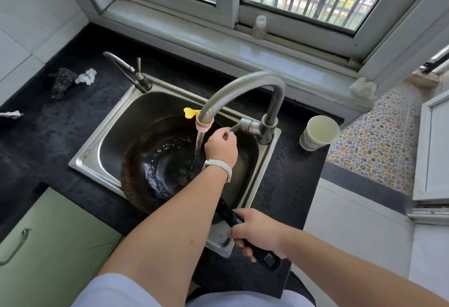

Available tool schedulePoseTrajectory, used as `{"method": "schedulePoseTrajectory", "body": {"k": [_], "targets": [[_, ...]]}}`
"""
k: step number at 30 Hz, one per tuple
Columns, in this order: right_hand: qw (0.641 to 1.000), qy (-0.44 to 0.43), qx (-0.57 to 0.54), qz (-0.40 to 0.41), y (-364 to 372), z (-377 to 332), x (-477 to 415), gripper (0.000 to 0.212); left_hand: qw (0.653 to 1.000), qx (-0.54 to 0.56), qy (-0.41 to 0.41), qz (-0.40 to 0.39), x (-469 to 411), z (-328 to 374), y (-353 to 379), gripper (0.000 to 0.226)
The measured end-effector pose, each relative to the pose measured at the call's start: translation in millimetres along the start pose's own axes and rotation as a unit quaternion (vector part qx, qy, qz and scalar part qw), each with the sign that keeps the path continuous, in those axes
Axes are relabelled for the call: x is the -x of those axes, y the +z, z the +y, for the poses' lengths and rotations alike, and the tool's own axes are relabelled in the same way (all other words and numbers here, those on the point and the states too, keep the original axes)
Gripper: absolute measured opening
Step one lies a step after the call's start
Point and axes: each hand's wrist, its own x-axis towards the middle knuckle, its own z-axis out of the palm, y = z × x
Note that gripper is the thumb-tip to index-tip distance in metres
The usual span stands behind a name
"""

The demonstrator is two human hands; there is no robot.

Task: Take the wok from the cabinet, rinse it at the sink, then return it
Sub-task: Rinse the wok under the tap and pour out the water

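Observation:
A black wok (160,161) lies in the steel sink (97,146), under the curved faucet (243,88). Water runs from the spout into the wok, and water pools in its bottom. My right hand (257,231) grips the wok's black handle (264,255) at the sink's front edge. My left hand (221,147), with a watch on the wrist, reaches over the wok and pinches the faucet lever (234,128).
Stacked paper cups (318,134) stand right of the faucet on the black counter (36,141). A dark scourer (60,83) and crumpled paper (86,77) lie at the back left. A smaller tap (131,73) stands at the sink's back corner. A green cabinet door (48,246) is below left.

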Motion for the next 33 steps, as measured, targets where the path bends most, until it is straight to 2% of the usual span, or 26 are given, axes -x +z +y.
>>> {"method": "schedulePoseTrajectory", "body": {"k": [3,7,9,14,21,27,29,31,33], "targets": [[1.000,0.003,-0.006,0.004,0.2,1.9,1.8,0.014,0.999,0.036,-0.012,-0.031,9.1,-3.5,-6.5,0.032],[1.000,-0.005,-0.006,0.004,2.3,4.0,5.5,0.012,0.994,0.086,-0.034,-0.054,35.0,-9.9,-11.7,0.052],[1.000,-0.005,-0.004,0.006,3.8,4.5,7.0,0.014,0.995,0.078,-0.028,-0.062,52.3,-16.3,-18.9,0.055],[1.000,-0.017,0.000,0.019,8.6,5.1,7.5,0.014,0.995,0.045,0.016,-0.091,100.5,-39.9,-58.9,0.033],[0.999,-0.035,-0.008,0.033,17.0,6.9,3.2,0.016,0.997,0.058,-0.012,-0.056,138.1,-95.1,-95.7,0.004],[0.998,-0.045,-0.013,0.029,22.3,2.5,2.0,0.018,0.992,0.078,-0.094,-0.043,137.2,-126.3,-89.1,0.019],[0.998,-0.047,-0.016,0.027,25.9,0.5,1.0,0.016,0.982,0.119,-0.134,-0.061,133.1,-126.3,-84.5,0.023],[0.999,-0.045,-0.020,0.021,29.6,-1.2,-0.3,0.017,0.950,0.233,-0.183,-0.098,130.6,-120.3,-81.2,0.021],[0.999,-0.042,-0.023,0.019,32.5,-2.7,-2.3,0.018,0.917,0.319,-0.197,-0.133,127.5,-114.3,-80.4,0.021]]}}
